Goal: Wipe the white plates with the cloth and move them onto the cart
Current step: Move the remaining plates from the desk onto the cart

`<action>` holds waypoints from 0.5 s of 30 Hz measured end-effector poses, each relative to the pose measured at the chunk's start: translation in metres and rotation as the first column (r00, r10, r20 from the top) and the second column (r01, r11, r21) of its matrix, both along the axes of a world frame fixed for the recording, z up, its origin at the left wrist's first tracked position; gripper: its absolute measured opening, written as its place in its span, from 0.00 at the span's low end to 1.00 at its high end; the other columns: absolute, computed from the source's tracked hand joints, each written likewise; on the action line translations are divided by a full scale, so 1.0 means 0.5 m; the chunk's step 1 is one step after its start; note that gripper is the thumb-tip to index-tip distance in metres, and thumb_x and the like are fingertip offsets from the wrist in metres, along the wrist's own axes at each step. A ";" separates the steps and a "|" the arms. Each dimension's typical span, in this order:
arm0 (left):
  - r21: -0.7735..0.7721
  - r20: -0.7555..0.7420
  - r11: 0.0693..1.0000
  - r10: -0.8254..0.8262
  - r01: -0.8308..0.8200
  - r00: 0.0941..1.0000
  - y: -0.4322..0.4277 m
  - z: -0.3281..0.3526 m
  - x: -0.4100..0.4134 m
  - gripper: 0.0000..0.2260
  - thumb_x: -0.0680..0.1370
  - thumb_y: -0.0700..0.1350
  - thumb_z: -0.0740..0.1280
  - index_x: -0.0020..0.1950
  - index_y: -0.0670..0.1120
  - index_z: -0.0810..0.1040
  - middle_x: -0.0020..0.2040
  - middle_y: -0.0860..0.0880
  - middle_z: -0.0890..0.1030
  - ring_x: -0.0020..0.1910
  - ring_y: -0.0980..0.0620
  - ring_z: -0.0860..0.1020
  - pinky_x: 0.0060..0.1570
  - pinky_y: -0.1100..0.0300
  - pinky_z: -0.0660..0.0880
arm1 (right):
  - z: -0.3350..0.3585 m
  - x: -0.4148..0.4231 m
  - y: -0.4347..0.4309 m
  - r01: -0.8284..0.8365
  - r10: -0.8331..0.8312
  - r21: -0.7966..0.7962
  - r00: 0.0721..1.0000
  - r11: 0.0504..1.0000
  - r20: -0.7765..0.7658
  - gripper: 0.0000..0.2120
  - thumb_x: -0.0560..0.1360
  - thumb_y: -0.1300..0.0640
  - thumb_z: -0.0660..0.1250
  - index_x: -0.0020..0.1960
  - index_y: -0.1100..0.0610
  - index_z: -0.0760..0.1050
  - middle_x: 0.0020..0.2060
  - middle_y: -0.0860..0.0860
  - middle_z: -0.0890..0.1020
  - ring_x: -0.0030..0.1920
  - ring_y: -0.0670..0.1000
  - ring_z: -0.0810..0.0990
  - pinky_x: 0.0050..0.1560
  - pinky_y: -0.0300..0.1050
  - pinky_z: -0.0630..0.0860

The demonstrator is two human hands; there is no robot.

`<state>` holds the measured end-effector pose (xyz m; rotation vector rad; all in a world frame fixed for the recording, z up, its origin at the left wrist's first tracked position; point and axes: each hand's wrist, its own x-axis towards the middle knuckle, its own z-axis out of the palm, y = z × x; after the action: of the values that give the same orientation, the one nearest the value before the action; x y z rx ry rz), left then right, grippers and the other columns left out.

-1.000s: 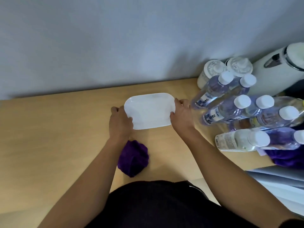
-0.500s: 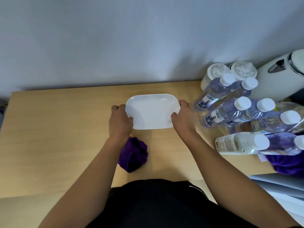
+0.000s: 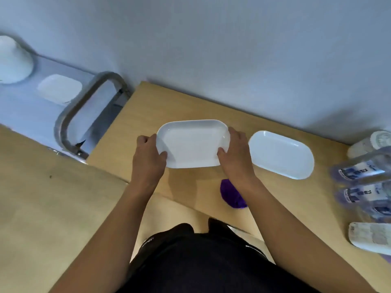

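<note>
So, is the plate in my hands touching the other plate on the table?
Apart. In the head view the right hand grips the held plate and sits between it and the table plate.

Light: soft, even, moderately bright, with a cool cast on the wall (image 3: 211, 49).
Shadows: faint, diffuse patch on the table (image 3: 296, 197) beneath the plate (image 3: 192, 144); darker gradient along the wall's right base.
Blur: bottles (image 3: 364, 176) at the right edge smeared; cart (image 3: 27, 115) at the left hazy, pale.
Distortion: wide-angle skew, table edges slanting.
</note>
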<state>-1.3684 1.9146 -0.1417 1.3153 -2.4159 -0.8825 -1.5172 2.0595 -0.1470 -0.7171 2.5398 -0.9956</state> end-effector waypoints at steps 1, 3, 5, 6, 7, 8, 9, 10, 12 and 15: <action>-0.015 0.000 0.999 0.040 -0.040 0.999 -0.023 0.005 0.048 0.16 0.75 0.37 0.66 0.64 0.42 0.74 0.55 0.46 0.69 0.44 0.49 0.72 0.43 0.60 0.67 | 0.005 0.037 -0.034 -0.046 0.046 -0.009 0.999 0.999 0.001 0.29 0.75 0.64 0.64 0.75 0.55 0.61 0.67 0.53 0.67 0.63 0.54 0.70 0.57 0.40 0.68; -0.049 0.002 0.993 0.108 -0.108 0.994 -0.067 0.012 0.142 0.18 0.76 0.37 0.67 0.65 0.43 0.74 0.57 0.45 0.70 0.46 0.50 0.71 0.46 0.59 0.68 | 0.011 0.112 -0.099 -0.126 0.126 -0.031 0.992 0.992 0.005 0.28 0.75 0.64 0.64 0.74 0.56 0.62 0.66 0.54 0.68 0.62 0.54 0.71 0.56 0.40 0.68; -0.070 -0.007 0.983 0.172 -0.173 0.985 -0.107 0.017 0.240 0.19 0.75 0.37 0.67 0.66 0.43 0.74 0.57 0.44 0.71 0.47 0.51 0.70 0.47 0.59 0.68 | 0.013 0.191 -0.162 -0.189 0.190 -0.048 0.982 0.981 0.008 0.28 0.75 0.65 0.64 0.74 0.56 0.63 0.65 0.53 0.69 0.61 0.53 0.71 0.55 0.39 0.68; -0.073 -0.010 0.976 0.205 -0.205 0.979 -0.125 0.019 0.288 0.19 0.75 0.37 0.68 0.66 0.44 0.74 0.58 0.44 0.71 0.48 0.51 0.70 0.47 0.59 0.68 | 0.013 0.231 -0.193 -0.220 0.221 -0.051 0.975 0.974 0.004 0.28 0.75 0.64 0.65 0.73 0.56 0.64 0.64 0.53 0.70 0.61 0.52 0.72 0.55 0.39 0.69; -0.073 -0.012 0.968 0.241 -0.241 0.970 -0.144 0.020 0.339 0.20 0.75 0.38 0.68 0.67 0.44 0.74 0.58 0.44 0.72 0.49 0.50 0.71 0.47 0.59 0.69 | 0.012 0.273 -0.226 -0.255 0.255 -0.050 0.967 0.966 -0.001 0.28 0.74 0.64 0.65 0.73 0.56 0.65 0.64 0.53 0.70 0.61 0.53 0.72 0.56 0.40 0.70; -0.070 -0.013 0.958 0.279 -0.279 0.960 -0.161 0.021 0.390 0.20 0.75 0.38 0.68 0.67 0.44 0.74 0.58 0.44 0.72 0.50 0.49 0.73 0.48 0.59 0.70 | 0.011 0.316 -0.257 -0.292 0.292 -0.048 0.956 0.955 -0.007 0.27 0.74 0.63 0.65 0.73 0.56 0.65 0.64 0.53 0.71 0.61 0.53 0.72 0.56 0.40 0.70; -0.065 -0.017 0.946 0.316 -0.316 0.949 -0.178 0.023 0.439 0.20 0.76 0.38 0.68 0.68 0.44 0.74 0.57 0.45 0.72 0.49 0.49 0.73 0.49 0.59 0.70 | 0.012 0.360 -0.288 -0.330 0.330 -0.046 0.944 0.943 -0.016 0.27 0.75 0.63 0.66 0.73 0.56 0.65 0.64 0.54 0.71 0.61 0.53 0.72 0.57 0.40 0.68; -0.061 -0.023 0.934 0.351 -0.351 0.936 -0.196 0.024 0.486 0.20 0.76 0.38 0.68 0.68 0.44 0.74 0.57 0.45 0.71 0.48 0.50 0.73 0.48 0.59 0.70 | 0.014 0.401 -0.317 -0.369 0.368 -0.045 0.929 0.928 -0.029 0.27 0.75 0.63 0.66 0.73 0.57 0.65 0.64 0.54 0.71 0.61 0.53 0.72 0.56 0.38 0.67; -0.040 -0.037 0.904 0.424 -0.425 0.905 -0.229 0.025 0.571 0.20 0.76 0.37 0.68 0.68 0.44 0.74 0.57 0.47 0.70 0.45 0.51 0.72 0.46 0.60 0.69 | 0.017 0.475 -0.370 -0.440 0.438 -0.042 0.897 0.897 -0.059 0.27 0.74 0.62 0.67 0.72 0.57 0.66 0.64 0.54 0.72 0.60 0.52 0.72 0.54 0.36 0.65; -0.012 -0.054 0.859 0.511 -0.512 0.858 -0.263 0.021 0.666 0.21 0.76 0.37 0.66 0.68 0.46 0.73 0.55 0.50 0.68 0.43 0.51 0.72 0.39 0.63 0.66 | 0.023 0.551 -0.435 -0.526 0.521 -0.043 0.849 0.849 -0.087 0.27 0.74 0.62 0.67 0.71 0.56 0.67 0.63 0.53 0.73 0.59 0.52 0.73 0.54 0.38 0.67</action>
<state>-1.0356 1.7831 -0.1312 1.7802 -1.8742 -0.7129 -1.2417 1.8418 -0.1354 -1.3941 2.1709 -0.8663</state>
